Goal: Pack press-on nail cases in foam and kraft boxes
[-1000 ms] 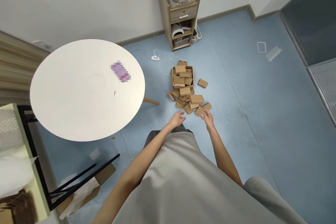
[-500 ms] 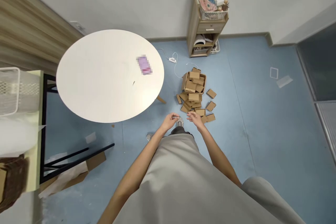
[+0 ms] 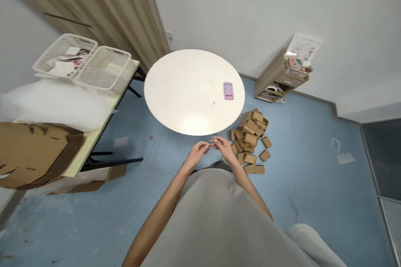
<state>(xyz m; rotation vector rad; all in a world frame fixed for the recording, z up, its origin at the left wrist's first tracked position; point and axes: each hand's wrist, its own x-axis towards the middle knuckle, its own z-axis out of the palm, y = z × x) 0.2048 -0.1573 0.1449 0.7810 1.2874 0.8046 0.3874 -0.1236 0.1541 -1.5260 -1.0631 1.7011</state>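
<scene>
My left hand (image 3: 196, 152) and my right hand (image 3: 223, 147) are held close together in front of my body, just short of the near edge of the round white table (image 3: 184, 91). Their fingertips nearly meet. The fingers of both are bent, and whether something tiny lies between them is too small to make out. On the table's right part lies a purple rectangular item (image 3: 228, 91), blurred over, with a small thin dark object (image 3: 214, 103) beside it.
Small brown boxes (image 3: 250, 139) lie heaped on the floor at the right, around a full carton. Behind them stands a wooden cabinet (image 3: 293, 80). At the left, a yellow-topped table (image 3: 75, 167) bears white baskets (image 3: 103, 69), wrapping and cardboard.
The view has swung left, bringing the white table to the middle and more of the left table into sight. My hands have come closer together.
</scene>
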